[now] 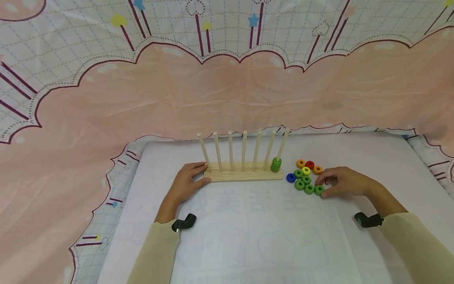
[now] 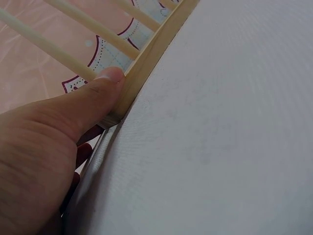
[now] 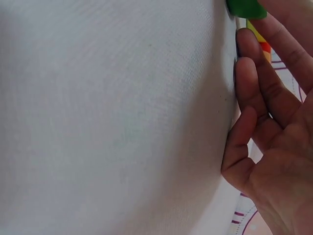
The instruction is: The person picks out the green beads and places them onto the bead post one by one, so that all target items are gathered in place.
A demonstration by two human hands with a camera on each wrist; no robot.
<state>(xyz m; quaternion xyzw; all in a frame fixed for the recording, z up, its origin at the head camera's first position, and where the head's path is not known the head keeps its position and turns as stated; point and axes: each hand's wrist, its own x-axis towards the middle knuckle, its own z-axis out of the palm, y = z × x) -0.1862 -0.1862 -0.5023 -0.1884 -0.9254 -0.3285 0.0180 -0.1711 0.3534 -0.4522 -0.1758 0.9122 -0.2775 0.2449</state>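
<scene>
A wooden peg rack (image 1: 244, 177) stands on the white tabletop, its upright pegs in a row. My left hand (image 1: 188, 181) grips the rack's left end; in the left wrist view the thumb (image 2: 100, 93) lies along the wooden base (image 2: 146, 58). Green rings (image 1: 276, 165) are stacked on the rightmost peg, while the other pegs are bare. To the right of the rack, my right hand (image 1: 342, 182) pinches a green ring (image 1: 319, 190) between thumb and forefinger, at the edge of a group of loose rings. The right wrist view catches only part of that ring (image 3: 247, 7).
Loose beside the rack lie a blue ring (image 1: 291, 178), a yellow ring (image 1: 306, 170), a red ring (image 1: 309, 165), two orange rings (image 1: 300, 163) and several more green rings (image 1: 299, 185). A patterned peach cloth (image 1: 227, 98) hangs behind the table (image 1: 248, 236).
</scene>
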